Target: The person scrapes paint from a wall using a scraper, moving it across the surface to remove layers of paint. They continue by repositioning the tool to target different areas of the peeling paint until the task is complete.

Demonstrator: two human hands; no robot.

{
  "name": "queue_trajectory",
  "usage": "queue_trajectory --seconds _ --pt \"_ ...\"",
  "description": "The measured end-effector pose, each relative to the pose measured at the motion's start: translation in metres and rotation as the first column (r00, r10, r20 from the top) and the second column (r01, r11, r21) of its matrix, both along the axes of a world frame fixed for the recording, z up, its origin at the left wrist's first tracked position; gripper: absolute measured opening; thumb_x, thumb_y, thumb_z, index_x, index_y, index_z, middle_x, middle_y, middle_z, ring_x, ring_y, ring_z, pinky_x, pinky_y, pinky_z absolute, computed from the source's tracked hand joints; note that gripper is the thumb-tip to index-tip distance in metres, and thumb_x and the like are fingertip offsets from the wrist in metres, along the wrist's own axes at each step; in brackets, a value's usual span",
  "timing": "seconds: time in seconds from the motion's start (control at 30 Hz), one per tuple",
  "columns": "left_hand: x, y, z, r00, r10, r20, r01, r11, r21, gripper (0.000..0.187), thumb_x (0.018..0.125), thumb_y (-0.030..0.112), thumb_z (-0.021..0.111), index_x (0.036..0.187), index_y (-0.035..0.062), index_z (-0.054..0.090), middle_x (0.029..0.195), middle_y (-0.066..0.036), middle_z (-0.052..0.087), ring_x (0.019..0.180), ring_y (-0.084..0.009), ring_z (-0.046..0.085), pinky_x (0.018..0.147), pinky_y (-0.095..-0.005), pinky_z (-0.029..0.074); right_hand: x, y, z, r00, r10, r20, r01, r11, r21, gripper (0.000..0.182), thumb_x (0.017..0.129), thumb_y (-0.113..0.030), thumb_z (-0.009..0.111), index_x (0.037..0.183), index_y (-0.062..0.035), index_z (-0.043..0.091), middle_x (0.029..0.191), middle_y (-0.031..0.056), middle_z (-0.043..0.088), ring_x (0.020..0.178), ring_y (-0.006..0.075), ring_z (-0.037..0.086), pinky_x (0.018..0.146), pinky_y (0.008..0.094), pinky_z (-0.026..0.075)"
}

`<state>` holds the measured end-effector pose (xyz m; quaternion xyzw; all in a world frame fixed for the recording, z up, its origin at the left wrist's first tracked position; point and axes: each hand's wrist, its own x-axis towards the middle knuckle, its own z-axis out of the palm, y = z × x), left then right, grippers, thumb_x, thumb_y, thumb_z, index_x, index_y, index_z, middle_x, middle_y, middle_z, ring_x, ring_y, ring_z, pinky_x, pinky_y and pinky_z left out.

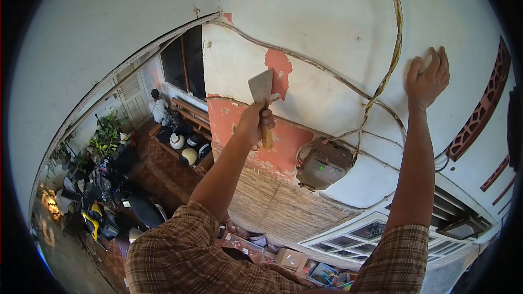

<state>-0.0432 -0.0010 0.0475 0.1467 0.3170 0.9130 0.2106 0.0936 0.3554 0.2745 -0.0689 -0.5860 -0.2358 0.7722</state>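
My left hand [254, 123] is wrapped round the wooden handle of a putty knife [261, 85]. The wide metal blade points up, its edge right at a patch of bared reddish paint [279, 71] on the white wall [327, 27]. Farther right, my right hand [427, 78] lies against the wall with the fingers stretched out upward. Below the blade, a larger reddish area [289, 144] shows where the white coat is gone. Thin cables run along the wall between my two hands.
A dusty electric meter box [326, 164] with cables hangs on the wall. A thick cable bundle [399, 27] comes down from above. Down left are a person [159, 108] by a wooden bench [192, 114], helmets [177, 141], a motorbike [144, 209] and plants [106, 136]. Boxes [291, 259] lie below.
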Motion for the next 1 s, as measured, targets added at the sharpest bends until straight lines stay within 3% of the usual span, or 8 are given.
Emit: queue_trajectory --seconds 0.27,0.43,0.63,0.7,0.83,0.87,0.97,1.0 --pt "0.013 0.017 -0.009 0.985 0.146 0.097 -0.168 0.942 0.289 0.010 0.106 0.019 0.046 0.101 0.0109 0.047 0.076 0.001 0.045 0.059 -0.0120 0.043 0.055 -0.0289 0.039 -0.001 -0.001 0.000 1.000 -0.012 0.020 0.012 1.000 0.013 0.041 0.091 -0.029 0.058 0.126 -0.0088 0.060 0.140 0.0133 0.055 0.128 0.0310 0.052 0.105 0.0467 0.039" --pt "0.033 -0.011 -0.039 0.943 0.301 -0.139 -0.322 0.932 -0.164 0.018 0.100 0.017 0.058 0.110 0.0085 0.045 0.074 0.000 0.048 0.056 -0.0086 0.044 0.050 -0.0270 0.038 -0.001 0.000 0.002 1.000 -0.024 0.011 0.024 1.000 0.012 0.040 0.092 -0.029 0.057 0.126 -0.0089 0.060 0.139 0.0137 0.056 0.127 0.0316 0.053 0.104 0.0474 0.039" --pt "0.064 -0.065 -0.095 0.701 0.433 -0.567 -0.704 0.546 -0.454 0.053 0.097 0.010 0.063 0.142 0.0026 0.034 0.077 -0.002 0.053 0.055 -0.0069 0.046 0.048 -0.0266 0.037 -0.003 0.006 0.001 0.999 -0.037 0.012 0.037 0.998 0.049 0.039 0.094 -0.033 0.056 0.124 -0.0090 0.060 0.138 0.0146 0.058 0.125 0.0334 0.055 0.100 0.0494 0.043" --pt "0.084 -0.073 -0.063 0.805 0.437 -0.402 -0.586 0.691 -0.422 0.060 0.099 0.008 0.060 0.150 0.0053 0.029 0.074 -0.002 0.050 0.051 -0.0078 0.041 0.046 -0.0268 0.033 -0.002 0.009 0.002 0.998 -0.054 0.013 0.054 0.997 0.062 0.038 0.094 -0.035 0.056 0.123 -0.0095 0.061 0.137 0.0145 0.059 0.124 0.0336 0.056 0.099 0.0500 0.045" --pt "0.059 -0.084 -0.064 0.995 0.101 0.008 -0.098 0.976 -0.193 0.023 0.105 0.020 0.051 0.122 0.0044 0.051 0.080 -0.004 0.053 0.053 -0.0095 0.045 0.048 -0.0279 0.037 -0.002 0.010 0.003 0.996 -0.083 0.010 0.083 0.994 0.064 0.036 0.095 -0.034 0.057 0.120 -0.0100 0.064 0.134 0.0144 0.061 0.121 0.0336 0.059 0.098 0.0474 0.048" --pt "0.069 -0.074 -0.053 0.983 0.184 0.010 -0.173 0.941 -0.292 0.022 0.106 0.026 0.048 0.105 0.0052 0.055 0.075 -0.003 0.051 0.052 -0.0104 0.045 0.049 -0.0291 0.038 -0.002 0.011 0.002 0.997 -0.073 0.002 0.072 0.994 0.084 0.037 0.094 -0.035 0.058 0.120 -0.0093 0.063 0.133 0.0157 0.061 0.121 0.0344 0.059 0.098 0.0471 0.048" --pt "0.064 -0.083 -0.087 0.875 0.046 -0.482 -0.426 0.545 -0.722 0.020 0.105 0.023 0.051 0.102 0.0049 0.057 0.069 -0.002 0.049 0.053 -0.0105 0.046 0.050 -0.0288 0.039 -0.001 0.013 0.005 0.998 -0.070 0.009 0.068 0.991 0.115 0.037 0.094 -0.035 0.059 0.121 -0.0088 0.063 0.132 0.0168 0.061 0.121 0.0351 0.059 0.098 0.0474 0.048" --pt "0.059 -0.083 -0.105 0.704 0.152 -0.694 -0.683 0.411 -0.604 0.020 0.104 0.024 0.053 0.105 0.0047 0.057 0.066 -0.001 0.050 0.053 -0.0082 0.046 0.049 -0.0267 0.037 -0.001 0.011 0.006 0.999 -0.042 0.015 0.040 0.992 0.120 0.038 0.093 -0.034 0.059 0.121 -0.0088 0.062 0.132 0.0174 0.061 0.121 0.0356 0.058 0.098 0.0482 0.047"
